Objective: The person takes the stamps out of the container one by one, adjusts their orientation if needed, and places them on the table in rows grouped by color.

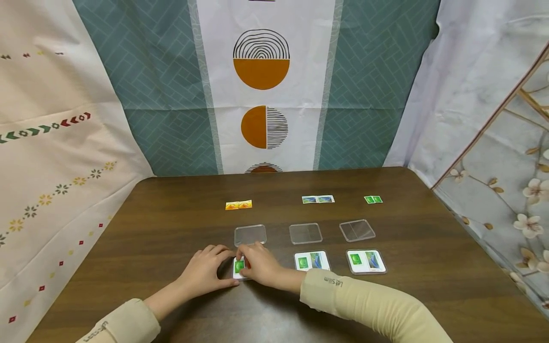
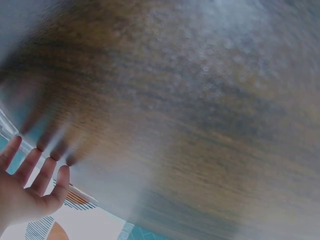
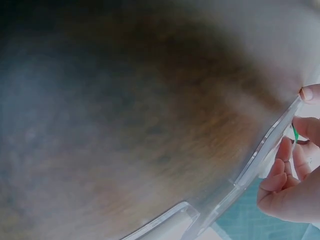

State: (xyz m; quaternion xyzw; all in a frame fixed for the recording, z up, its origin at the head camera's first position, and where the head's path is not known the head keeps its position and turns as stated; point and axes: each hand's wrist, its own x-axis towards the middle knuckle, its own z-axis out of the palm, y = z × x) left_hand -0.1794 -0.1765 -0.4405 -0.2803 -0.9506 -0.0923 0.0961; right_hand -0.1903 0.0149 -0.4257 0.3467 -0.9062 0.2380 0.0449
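Observation:
A shallow clear plastic case with a white insert [image 1: 236, 275] lies partly hidden between my hands in the head view. My right hand [image 1: 263, 267] reaches over it, pinching a small green picture card [image 1: 238, 267] between thumb and index finger. The right wrist view shows a green edge [image 3: 295, 133] between those fingertips. My left hand [image 1: 205, 267] rests at the case's left side, fingers spread, thumb near its lower corner and index finger near its upper one. In the left wrist view, its fairly straight fingers [image 2: 44, 172] touch down at the tabletop.
Two more white-insert cases [image 1: 312, 261] [image 1: 366, 261] to the right each carry a green and a blue picture card. Behind them lie three clear lids [image 1: 250, 235] [image 1: 306, 233] [image 1: 357, 230]. Farther back are orange cards [image 1: 238, 205], blue cards [image 1: 318, 199] and green cards [image 1: 373, 199].

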